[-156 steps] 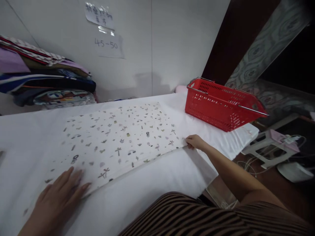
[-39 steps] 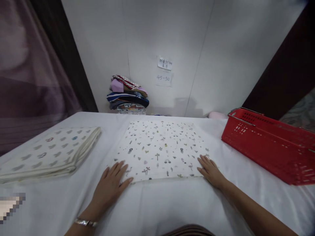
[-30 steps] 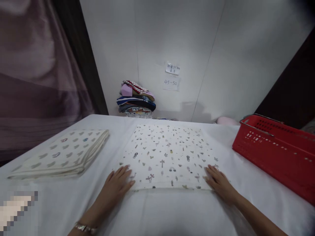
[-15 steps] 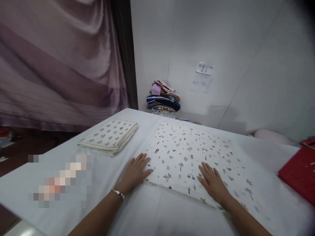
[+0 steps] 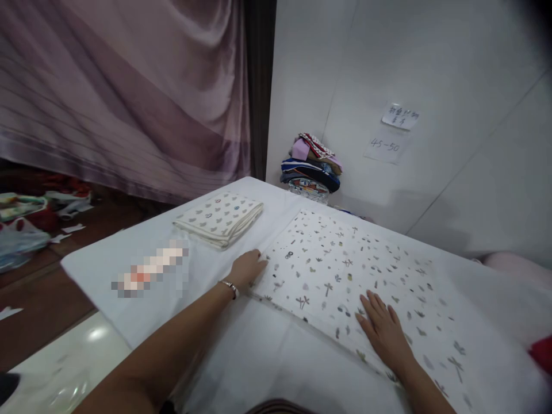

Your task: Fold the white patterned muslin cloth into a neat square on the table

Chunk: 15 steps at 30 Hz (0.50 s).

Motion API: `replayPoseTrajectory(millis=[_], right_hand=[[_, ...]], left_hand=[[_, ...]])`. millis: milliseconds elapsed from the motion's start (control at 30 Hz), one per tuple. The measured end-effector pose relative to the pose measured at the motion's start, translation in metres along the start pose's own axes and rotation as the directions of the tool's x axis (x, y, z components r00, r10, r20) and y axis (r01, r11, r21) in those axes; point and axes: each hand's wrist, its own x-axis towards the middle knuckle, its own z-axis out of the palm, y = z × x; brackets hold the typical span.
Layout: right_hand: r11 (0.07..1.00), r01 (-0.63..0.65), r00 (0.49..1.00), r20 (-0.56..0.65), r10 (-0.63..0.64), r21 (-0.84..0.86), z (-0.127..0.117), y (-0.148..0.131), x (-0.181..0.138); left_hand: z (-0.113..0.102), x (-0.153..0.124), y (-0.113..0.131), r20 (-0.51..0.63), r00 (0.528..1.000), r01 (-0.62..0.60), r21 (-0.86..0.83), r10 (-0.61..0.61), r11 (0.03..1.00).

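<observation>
Two hands work at the printed cloth (image 5: 323,270), the landmark, which lies flat on the white table cover (image 5: 276,339). Left hand (image 5: 248,267): set at the cloth's near left corner, fingers partly curled; whether they pinch the fabric cannot be told. Right hand (image 5: 383,325): palm down on the cloth, close to its near edge, fingers spread, nothing gripped. Step in hand, as judged: smoothing and squaring the cloth. Next move, as judged: calls for a fingertip hold at both ends of the near edge, under even tension.

Count, left to right, relative to the printed cloth:
- Curtain (image 5: 150,86): one, beyond and to the left.
- Folded cloth (image 5: 219,218): one, left, apart.
- Fabric stack (image 5: 310,164): one, behind the far edge.
- Paper notes (image 5: 400,117): two, on the wall behind.
- Red object (image 5: 542,352): one, right, mostly out of frame.
</observation>
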Motion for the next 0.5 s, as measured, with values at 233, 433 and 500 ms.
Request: replayPoseTrajectory(millis=[233, 433, 500], right_hand=[[1.0, 0.01, 1.0, 0.003, -0.01, -0.02, 0.002, 0.002, -0.001], [1.0, 0.016, 0.999, -0.036, -0.017, -0.027, 0.009, 0.006, 0.0], [1.0, 0.018, 0.999, -0.032, -0.019, -0.019, 0.01, 0.007, 0.0]], left_hand=[[0.0, 0.002, 0.0, 0.04, 0.999, 0.034, -0.017, -0.034, 0.999], [-0.002, 0.0, 0.0, 0.0, 0.999, 0.055, -0.063, -0.055, 0.997], [-0.002, 0.001, 0.0, 0.002, 0.998, 0.056, -0.089, -0.056, 0.994]])
